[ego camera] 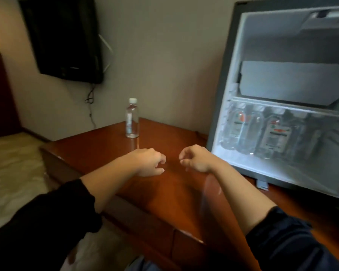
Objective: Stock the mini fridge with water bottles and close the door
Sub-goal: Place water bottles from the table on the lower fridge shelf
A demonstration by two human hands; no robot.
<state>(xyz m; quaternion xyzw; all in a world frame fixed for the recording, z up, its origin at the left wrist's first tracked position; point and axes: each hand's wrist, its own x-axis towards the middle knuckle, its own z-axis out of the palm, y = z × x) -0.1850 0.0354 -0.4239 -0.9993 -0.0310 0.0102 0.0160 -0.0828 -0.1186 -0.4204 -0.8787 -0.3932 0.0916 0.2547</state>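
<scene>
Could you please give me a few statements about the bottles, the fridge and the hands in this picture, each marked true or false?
1. One water bottle stands upright on the wooden table. True.
2. The mini fridge is shut. False: it is open, its inside visible.
3. Bottles already stand in the fridge's lower part. True.
4. The left hand has a grip on a bottle. False: it is empty.
5. The right hand hovers empty above the table. True.
</scene>
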